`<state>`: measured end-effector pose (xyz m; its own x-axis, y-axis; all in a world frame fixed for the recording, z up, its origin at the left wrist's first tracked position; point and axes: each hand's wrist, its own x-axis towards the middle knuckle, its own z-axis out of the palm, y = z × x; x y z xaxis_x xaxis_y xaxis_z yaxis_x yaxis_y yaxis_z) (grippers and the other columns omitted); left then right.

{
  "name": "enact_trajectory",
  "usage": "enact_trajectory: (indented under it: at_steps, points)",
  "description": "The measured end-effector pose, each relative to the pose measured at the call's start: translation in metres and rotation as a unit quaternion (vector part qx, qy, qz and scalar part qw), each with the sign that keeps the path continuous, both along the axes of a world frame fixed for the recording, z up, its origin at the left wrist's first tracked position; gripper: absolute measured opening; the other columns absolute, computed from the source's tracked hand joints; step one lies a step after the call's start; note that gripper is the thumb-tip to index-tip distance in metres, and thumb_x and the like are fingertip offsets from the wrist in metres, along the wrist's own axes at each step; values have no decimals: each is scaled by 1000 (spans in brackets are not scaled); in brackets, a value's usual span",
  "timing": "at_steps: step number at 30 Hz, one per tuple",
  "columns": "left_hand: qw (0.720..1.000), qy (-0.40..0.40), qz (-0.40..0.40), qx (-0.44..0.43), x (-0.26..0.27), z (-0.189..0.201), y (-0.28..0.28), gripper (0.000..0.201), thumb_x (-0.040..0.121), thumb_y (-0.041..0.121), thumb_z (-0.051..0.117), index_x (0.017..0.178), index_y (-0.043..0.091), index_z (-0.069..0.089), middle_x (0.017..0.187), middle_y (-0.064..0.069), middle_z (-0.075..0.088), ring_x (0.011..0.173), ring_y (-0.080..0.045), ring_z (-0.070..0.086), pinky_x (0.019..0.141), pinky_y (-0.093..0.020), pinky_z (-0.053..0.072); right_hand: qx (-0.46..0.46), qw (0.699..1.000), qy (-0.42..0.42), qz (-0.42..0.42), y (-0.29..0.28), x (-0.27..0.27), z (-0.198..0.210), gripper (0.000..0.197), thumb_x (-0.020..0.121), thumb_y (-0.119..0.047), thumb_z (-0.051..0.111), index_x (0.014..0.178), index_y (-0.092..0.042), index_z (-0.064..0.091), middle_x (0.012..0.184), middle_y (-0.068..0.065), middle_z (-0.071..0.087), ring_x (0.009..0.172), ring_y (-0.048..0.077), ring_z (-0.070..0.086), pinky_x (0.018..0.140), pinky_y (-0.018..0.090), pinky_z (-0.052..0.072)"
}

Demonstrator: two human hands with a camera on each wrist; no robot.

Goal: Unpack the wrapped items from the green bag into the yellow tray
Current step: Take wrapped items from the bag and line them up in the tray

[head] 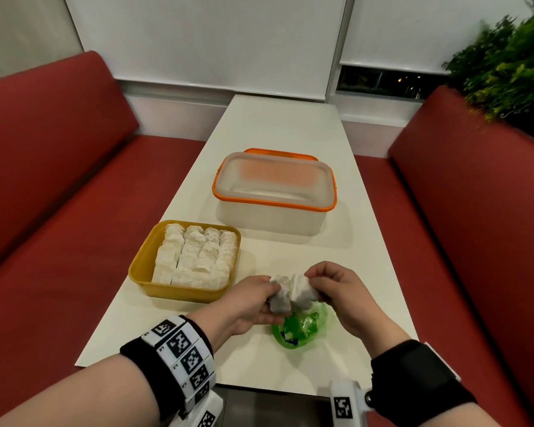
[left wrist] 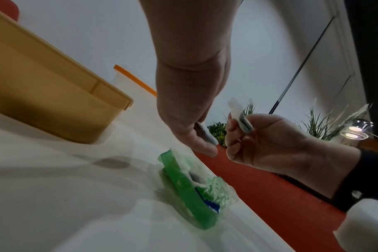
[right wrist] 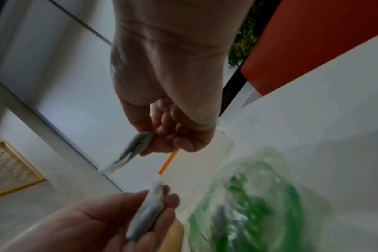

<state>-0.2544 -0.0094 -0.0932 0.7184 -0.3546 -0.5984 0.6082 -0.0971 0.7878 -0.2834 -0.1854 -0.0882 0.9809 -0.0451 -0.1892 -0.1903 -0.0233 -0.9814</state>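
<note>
So there's two small white wrapped items up in the air, side by side and touching. The left one (head: 280, 298) is pinched in the left hand (head: 253, 303), the right one (head: 302, 291) in the right hand (head: 339, 291). Both look like crinkly paper packets, kinda flat seen edge-on. Directly below the hands sits the green bag (head: 301, 329), crumpled and see-through on the worktop, bit of blue showing inside. Just off to the left of the left hand is the yellow tray (head: 142, 263), packed with neat rows of the same white packets.
</note>
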Motion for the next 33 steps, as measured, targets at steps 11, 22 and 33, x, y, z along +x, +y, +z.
enact_trajectory:
  at_steps: [11, 22, 33]
  points:
    - [997, -30, 34, -69, -7, 6, -10, 23, 100, 15, 40, 106, 5, 60, 100, -16, 70, 84, -23, 71, 78, -35, 57, 67, 992, 35, -99, 20, 1, 1, 11, 88, 1, 60, 80, -6, 63, 69, 8, 60, 57, 14, 58, 52, 22, 49]
    - [985, -79, 109, -107, -7, 5, -17, 23, 99, 26, 45, 96, 10, 62, 97, -15, 68, 95, -25, 68, 88, -36, 55, -20, 985, 42, -167, 47, 0, -22, 11, 87, -16, 62, 77, -11, 60, 76, 7, 63, 71, 18, 56, 66, 34, 46]
    - [981, -58, 157, -96, 4, -4, 12, 10, 97, 5, 46, 99, 5, 55, 102, -17, 63, 87, -24, 67, 75, -30, 58, -476, 878, -33, 34, 16, 8, -33, 12, 84, -24, 61, 96, -24, 65, 97, -7, 60, 95, 16, 52, 76, 27, 38]
